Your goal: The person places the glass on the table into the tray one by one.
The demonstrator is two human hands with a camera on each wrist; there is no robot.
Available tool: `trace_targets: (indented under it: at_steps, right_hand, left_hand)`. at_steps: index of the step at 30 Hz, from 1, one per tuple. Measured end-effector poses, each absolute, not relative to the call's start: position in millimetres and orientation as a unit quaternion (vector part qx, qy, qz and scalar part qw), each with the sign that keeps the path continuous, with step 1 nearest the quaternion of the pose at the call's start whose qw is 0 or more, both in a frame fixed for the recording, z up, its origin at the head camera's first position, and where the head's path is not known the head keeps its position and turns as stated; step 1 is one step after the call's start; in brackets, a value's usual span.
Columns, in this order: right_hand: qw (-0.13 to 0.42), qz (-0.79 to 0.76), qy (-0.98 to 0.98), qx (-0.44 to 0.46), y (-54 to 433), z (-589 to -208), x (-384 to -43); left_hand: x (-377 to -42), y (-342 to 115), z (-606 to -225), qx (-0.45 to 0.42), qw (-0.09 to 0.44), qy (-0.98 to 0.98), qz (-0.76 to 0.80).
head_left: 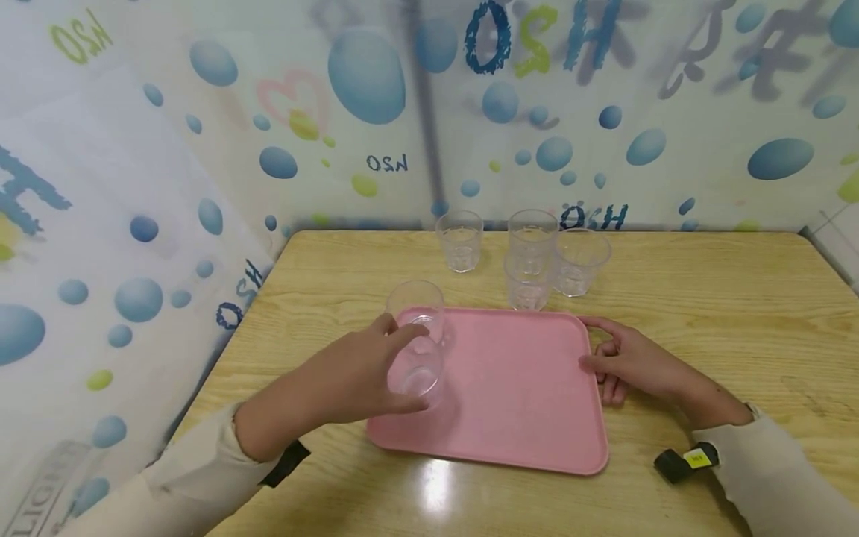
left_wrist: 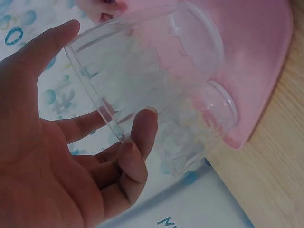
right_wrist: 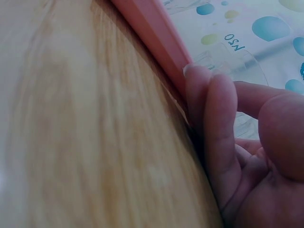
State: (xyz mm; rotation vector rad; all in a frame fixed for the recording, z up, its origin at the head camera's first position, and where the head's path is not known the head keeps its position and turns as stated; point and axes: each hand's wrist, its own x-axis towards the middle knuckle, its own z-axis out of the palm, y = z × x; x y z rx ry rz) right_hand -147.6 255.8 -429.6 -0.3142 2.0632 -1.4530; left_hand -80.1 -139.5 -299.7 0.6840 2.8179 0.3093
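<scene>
– Look past the wooden table. Spot anything?
– Yes, can see a pale wall, printed with blue bubbles, mirrored "H2O" lettering and a faint pink heart.
– Noted.

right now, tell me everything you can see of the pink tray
The pink tray is rectangular with rounded corners and a low raised rim, plain and slightly glossy, plastic by its look. It appears to lie flat on the wooden table. The right hand grips its right edge. A clear tumbler stands at its far left corner; the left hand holds a second tumbler over its left side, contact unclear.
</scene>
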Motion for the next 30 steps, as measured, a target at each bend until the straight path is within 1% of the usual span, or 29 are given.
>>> trace_targets:
  at_steps: [4, 11, 30]
  right_hand:
    - [0.295, -0.545, 0.776, -0.121, 255.8, -428.8, -147.0]
    - [0.294, -0.540, 0.779, -0.121, 254.8, -429.1, -146.7]
    - [0.294, -0.539, 0.781, -0.112, 254.6, -427.8, -147.3]
  left_hand:
    - [-80.2, -141.6, -304.8, 0.235, 0.109, 0.961, 0.095]
    - [-80.2, -143.3, -308.5, 0.227, 0.121, 0.963, 0.084]
    - [-85.2, -146.2, -313.8, 0.244, 0.101, 0.961, 0.081]
